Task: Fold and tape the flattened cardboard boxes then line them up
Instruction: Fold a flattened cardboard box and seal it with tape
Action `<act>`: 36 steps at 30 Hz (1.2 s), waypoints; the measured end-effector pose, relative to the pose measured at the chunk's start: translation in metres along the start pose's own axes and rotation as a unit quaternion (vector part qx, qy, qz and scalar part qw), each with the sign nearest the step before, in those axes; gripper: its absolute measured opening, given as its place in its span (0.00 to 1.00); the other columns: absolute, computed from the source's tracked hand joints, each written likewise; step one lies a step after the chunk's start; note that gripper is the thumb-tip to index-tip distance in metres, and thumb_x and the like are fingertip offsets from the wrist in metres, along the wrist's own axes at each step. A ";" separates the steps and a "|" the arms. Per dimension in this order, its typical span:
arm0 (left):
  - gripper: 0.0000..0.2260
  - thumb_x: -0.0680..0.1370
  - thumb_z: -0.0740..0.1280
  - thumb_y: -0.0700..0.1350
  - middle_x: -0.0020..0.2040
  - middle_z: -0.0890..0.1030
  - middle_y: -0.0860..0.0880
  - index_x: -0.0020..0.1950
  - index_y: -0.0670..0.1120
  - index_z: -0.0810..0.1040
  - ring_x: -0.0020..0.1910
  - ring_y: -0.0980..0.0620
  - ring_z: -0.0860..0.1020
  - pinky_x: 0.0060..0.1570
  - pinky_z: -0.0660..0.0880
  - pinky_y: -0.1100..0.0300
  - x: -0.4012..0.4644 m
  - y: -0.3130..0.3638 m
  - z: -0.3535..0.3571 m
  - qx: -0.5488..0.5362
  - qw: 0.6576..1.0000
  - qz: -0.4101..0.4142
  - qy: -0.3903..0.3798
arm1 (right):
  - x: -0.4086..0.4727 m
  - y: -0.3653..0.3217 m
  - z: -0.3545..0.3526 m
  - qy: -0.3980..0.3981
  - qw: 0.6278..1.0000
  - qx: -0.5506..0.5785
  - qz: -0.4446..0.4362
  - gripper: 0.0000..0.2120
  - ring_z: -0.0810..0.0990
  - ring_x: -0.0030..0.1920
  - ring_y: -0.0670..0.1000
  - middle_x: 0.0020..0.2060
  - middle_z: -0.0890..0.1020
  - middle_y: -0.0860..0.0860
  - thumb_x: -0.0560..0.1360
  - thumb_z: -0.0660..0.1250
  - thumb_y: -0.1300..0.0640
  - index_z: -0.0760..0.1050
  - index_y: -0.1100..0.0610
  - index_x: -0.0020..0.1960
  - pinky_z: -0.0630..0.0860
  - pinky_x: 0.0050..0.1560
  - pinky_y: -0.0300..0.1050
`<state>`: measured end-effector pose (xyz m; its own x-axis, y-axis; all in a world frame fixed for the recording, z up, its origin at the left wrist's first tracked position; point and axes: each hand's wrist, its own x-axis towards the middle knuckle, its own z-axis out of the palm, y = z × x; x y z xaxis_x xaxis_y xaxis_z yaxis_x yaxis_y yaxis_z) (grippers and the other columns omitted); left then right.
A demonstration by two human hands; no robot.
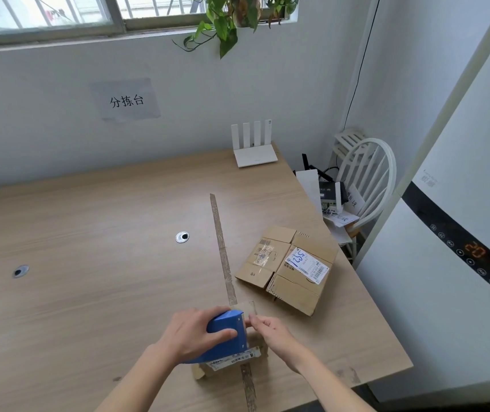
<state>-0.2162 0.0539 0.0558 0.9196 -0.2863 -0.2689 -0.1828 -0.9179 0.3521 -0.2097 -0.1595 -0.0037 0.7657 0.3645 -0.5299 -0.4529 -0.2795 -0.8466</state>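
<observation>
Left hand point(194, 334): fingers curled over the top of a blue tape dispenser point(228, 337), thumb along its near side, gripping it. The dispenser sits on a small cardboard box point(231, 359) directly under both hands; the box is mostly hidden by the dispenser and the wrists, with only a labelled edge and a lower corner showing.

Right hand point(270, 330): fingertips drawn together, pinching the loose end of clear tape point(248, 310) at the dispenser's toothed mouth. Palm turned down, wrist resting near the box's right side. Whether the tape end already touches the cardboard cannot be told.

Beyond the right hand and off to its right: flattened cardboard boxes point(289, 269), lying flat on the wooden table point(89, 233), white shipping label with blue handwriting facing up. They lie apart from the hands, close to the table's right edge.

A long strip of worn tape point(223, 251) runs along the tabletop from in front of the hands away towards the wall, and reappears below the box towards the person.

Far left of the left hand: two round cable holes point(182, 237) in the table. Far beyond the hands, against the wall: a white router point(254, 150). Right of the table: a white chair point(365, 179) piled with papers and small devices, and a tall white appliance point(451, 263) with a lit display.
</observation>
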 end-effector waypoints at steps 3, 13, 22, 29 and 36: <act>0.24 0.77 0.58 0.70 0.57 0.81 0.62 0.72 0.64 0.69 0.46 0.62 0.77 0.37 0.65 0.71 -0.002 -0.001 -0.001 -0.005 1.000 0.001 0.003 | -0.001 0.002 -0.001 -0.007 1.000 0.018 -0.021 0.17 0.81 0.60 0.47 0.54 0.86 0.44 0.78 0.66 0.39 0.84 0.47 0.59 0.76 0.62 0.47; 0.27 0.77 0.56 0.72 0.56 0.82 0.58 0.72 0.62 0.69 0.42 0.59 0.75 0.34 0.63 0.69 0.001 0.007 0.004 0.031 0.999 -0.016 0.012 | 0.007 0.009 0.006 0.139 0.985 -0.094 -0.049 0.03 0.81 0.46 0.45 0.43 0.84 0.47 0.78 0.70 0.52 0.81 0.50 0.48 0.80 0.48 0.42; 0.27 0.77 0.54 0.72 0.53 0.82 0.55 0.70 0.60 0.71 0.42 0.56 0.76 0.33 0.63 0.65 0.004 0.005 0.012 0.083 0.994 -0.068 0.001 | 0.015 0.031 -0.007 0.243 0.970 0.002 0.024 0.03 0.83 0.50 0.48 0.47 0.83 0.51 0.80 0.66 0.57 0.75 0.55 0.48 0.82 0.56 0.52; 0.26 0.77 0.54 0.72 0.51 0.82 0.56 0.68 0.60 0.72 0.41 0.57 0.76 0.34 0.64 0.64 0.006 0.003 0.013 0.076 0.995 -0.071 0.006 | 0.023 0.021 -0.022 0.209 0.971 0.069 0.092 0.03 0.85 0.47 0.55 0.48 0.82 0.59 0.81 0.65 0.62 0.76 0.62 0.51 0.85 0.46 0.46; 0.26 0.77 0.56 0.71 0.54 0.83 0.57 0.70 0.61 0.71 0.42 0.57 0.77 0.36 0.66 0.63 0.003 0.000 0.013 0.058 0.996 -0.058 0.025 | 0.039 0.013 -0.021 0.205 0.966 0.069 0.142 0.04 0.87 0.42 0.56 0.42 0.84 0.58 0.76 0.67 0.64 0.80 0.62 0.45 0.85 0.42 0.47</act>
<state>-0.2184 0.0493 0.0434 0.9529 -0.1647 -0.2548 -0.1107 -0.9706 0.2136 -0.1759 -0.1670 -0.0346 0.7056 -0.0991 -0.7017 -0.7059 -0.1855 -0.6836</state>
